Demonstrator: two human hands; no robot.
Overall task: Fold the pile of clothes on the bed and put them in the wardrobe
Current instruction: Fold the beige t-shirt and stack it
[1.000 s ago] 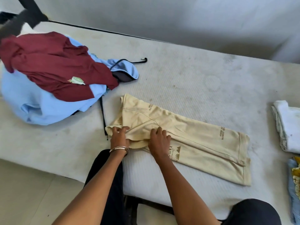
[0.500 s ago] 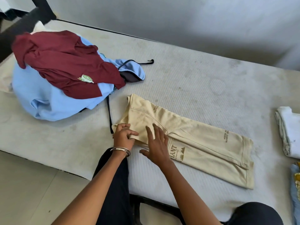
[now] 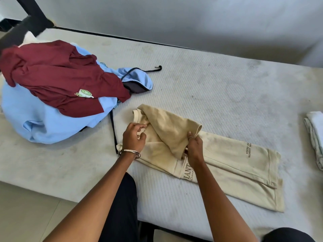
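Your right hand (image 3: 194,148) pinches the cream shirt's (image 3: 227,159) sleeve; your left hand (image 3: 133,138) grips its collar, near the bed's (image 3: 209,81) near edge.

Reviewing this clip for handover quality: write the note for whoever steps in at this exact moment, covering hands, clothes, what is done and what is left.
Left hand: pinches the collar end of the cream printed cotton T-shirt.
Right hand: grips the shirt's raised sleeve flap, mid-fold.
The shirt lies lengthwise on the white quilted mattress, partly folded.
Unfolded pile at left: maroon shirt on a light blue garment.
Done: folded white cloth at the right edge.
Left: finish this shirt, fold the pile, then put everything in the wardrobe, which is not in view.
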